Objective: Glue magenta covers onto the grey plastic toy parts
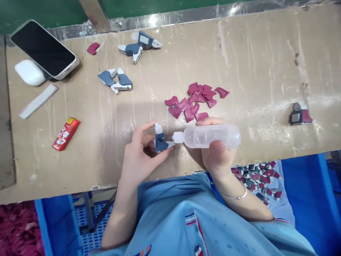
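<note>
My left hand [140, 151] pinches a small blue-and-white plastic part [161, 142] between thumb and fingers, just above the bench. My right hand [220, 153] is wrapped round a translucent squeeze bottle [210, 136], which lies nearly level with its white cap toward the left. The bottle's thin tip meets the plastic part, or comes very close to it; I cannot tell whether any liquid is coming out. Beyond the bottle lies a loose pile of flat maroon plastic pieces [195, 96].
Blue-and-white parts [125, 85] lie at the back left, near a phone [44, 49], a white case [30, 73], a pale strip [38, 101] and a red packet [66, 134]. One part with maroon [300, 115] sits at right. Blue crates [306, 192] stand below the bench edge.
</note>
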`<state>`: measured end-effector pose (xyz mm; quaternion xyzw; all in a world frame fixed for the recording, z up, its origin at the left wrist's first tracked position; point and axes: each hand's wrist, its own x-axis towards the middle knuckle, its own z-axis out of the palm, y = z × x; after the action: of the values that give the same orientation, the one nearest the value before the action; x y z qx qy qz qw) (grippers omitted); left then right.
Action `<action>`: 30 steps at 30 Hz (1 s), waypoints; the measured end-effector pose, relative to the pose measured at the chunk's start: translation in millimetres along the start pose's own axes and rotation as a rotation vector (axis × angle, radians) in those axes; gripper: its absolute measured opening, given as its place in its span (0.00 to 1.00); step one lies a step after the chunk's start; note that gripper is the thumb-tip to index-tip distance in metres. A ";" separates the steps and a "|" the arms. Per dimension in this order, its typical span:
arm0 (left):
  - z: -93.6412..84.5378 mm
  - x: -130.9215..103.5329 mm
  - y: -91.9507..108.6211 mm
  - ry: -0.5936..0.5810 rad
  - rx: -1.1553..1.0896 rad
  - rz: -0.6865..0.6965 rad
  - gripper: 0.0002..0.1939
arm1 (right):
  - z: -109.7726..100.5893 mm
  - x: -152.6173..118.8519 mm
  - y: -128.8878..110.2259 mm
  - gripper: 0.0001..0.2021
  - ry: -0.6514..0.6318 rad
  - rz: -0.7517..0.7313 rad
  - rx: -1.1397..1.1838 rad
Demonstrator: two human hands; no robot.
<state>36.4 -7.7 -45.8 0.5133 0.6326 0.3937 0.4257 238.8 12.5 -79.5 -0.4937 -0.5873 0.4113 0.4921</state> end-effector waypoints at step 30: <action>-1.0 -0.5 -6.7 -0.012 0.059 0.090 0.33 | -3.7 -3.3 -10.7 0.24 0.056 -0.181 -0.086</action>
<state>33.3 -9.3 -51.7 0.5559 0.6176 0.3905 0.3963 240.6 7.3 -69.0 -0.4706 -0.6326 0.3256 0.5218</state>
